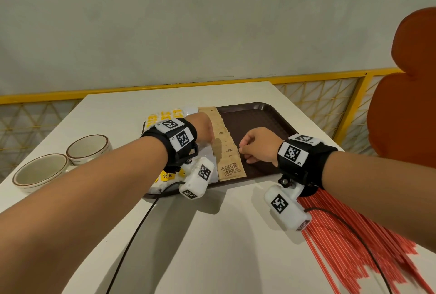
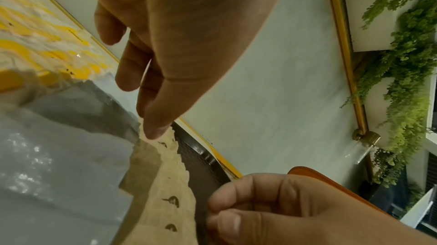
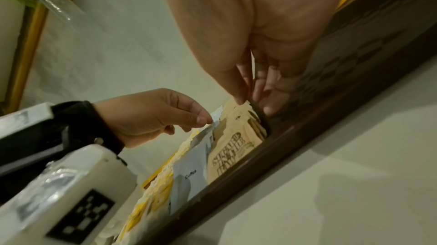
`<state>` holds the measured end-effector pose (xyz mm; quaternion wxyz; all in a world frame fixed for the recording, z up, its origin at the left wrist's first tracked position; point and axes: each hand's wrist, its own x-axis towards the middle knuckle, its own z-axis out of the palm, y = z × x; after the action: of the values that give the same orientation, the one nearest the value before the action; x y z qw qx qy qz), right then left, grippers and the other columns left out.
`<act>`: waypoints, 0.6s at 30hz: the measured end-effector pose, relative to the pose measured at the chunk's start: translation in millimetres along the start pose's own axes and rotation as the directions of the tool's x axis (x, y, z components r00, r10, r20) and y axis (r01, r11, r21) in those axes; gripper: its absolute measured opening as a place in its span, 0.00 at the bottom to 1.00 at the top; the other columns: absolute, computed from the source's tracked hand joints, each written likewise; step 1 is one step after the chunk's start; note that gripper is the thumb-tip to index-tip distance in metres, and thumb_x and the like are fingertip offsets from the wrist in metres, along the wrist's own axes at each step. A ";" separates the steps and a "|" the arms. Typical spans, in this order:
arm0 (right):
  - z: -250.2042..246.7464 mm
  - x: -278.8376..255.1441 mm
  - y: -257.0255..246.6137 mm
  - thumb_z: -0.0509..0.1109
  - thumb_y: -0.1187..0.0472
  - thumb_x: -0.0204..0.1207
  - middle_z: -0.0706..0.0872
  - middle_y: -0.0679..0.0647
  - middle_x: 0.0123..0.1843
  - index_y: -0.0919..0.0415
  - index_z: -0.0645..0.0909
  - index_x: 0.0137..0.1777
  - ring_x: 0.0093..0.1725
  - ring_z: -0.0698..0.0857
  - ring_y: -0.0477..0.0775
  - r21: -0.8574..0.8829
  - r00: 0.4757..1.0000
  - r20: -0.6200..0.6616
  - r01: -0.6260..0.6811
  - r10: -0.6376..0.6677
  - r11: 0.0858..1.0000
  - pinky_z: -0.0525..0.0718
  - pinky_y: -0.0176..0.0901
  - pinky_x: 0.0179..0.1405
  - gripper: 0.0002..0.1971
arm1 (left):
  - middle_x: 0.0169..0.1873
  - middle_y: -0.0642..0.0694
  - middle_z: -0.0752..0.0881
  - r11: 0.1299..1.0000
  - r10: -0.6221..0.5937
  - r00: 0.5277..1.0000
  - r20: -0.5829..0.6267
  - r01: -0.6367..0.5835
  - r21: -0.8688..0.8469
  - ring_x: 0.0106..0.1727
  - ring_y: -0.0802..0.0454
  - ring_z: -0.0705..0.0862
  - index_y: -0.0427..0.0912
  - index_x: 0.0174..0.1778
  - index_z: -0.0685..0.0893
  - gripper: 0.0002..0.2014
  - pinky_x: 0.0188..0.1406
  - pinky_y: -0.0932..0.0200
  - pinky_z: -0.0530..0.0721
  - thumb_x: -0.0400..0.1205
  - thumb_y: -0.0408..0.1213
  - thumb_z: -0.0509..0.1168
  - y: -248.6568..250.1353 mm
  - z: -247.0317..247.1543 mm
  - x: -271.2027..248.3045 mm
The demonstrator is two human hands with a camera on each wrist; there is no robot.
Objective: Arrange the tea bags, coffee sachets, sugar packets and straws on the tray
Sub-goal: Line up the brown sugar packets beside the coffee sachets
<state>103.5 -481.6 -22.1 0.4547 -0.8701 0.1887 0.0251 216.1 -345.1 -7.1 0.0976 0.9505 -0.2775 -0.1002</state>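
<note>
A brown tray (image 1: 259, 116) lies on the white table. On it, from left to right, run yellow-and-white tea bags (image 1: 165, 114), pale coffee sachets (image 3: 189, 174) and an overlapping row of brown sugar packets (image 1: 232, 169). My left hand (image 1: 210, 142) reaches down at the row's left edge, and thumb and forefinger pinch a packet edge (image 2: 149, 127). My right hand (image 1: 243, 149) is curled at the row's right edge, where thumb and fingers pinch a sugar packet (image 3: 248, 99). Red straws (image 1: 354, 246) lie off the tray at the near right, under my right forearm.
Two cream bowls (image 1: 88, 149) (image 1: 40, 172) stand at the table's left. An orange chair (image 1: 405, 116) is at the right, and a yellow railing runs behind the table. A black cable (image 1: 132, 241) crosses the near table. The tray's right half is bare.
</note>
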 end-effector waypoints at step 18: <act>5.3 6.0 1.0 0.69 0.77 0.75 0.84 0.60 0.40 0.62 0.80 0.35 0.46 0.85 0.60 0.104 0.998 0.047 -0.049 0.044 0.993 0.88 0.49 0.53 0.11 | 0.47 0.44 0.86 0.990 -0.012 0.998 0.058 0.004 0.144 0.50 0.48 0.85 0.37 0.51 0.88 0.10 0.51 0.56 0.82 0.80 0.37 0.67 16.7 10.6 15.6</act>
<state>109.4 -479.8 -27.3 0.5033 -0.8395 0.1999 0.0453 217.9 -368.8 -15.4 0.0205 0.9529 -0.2828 -0.1081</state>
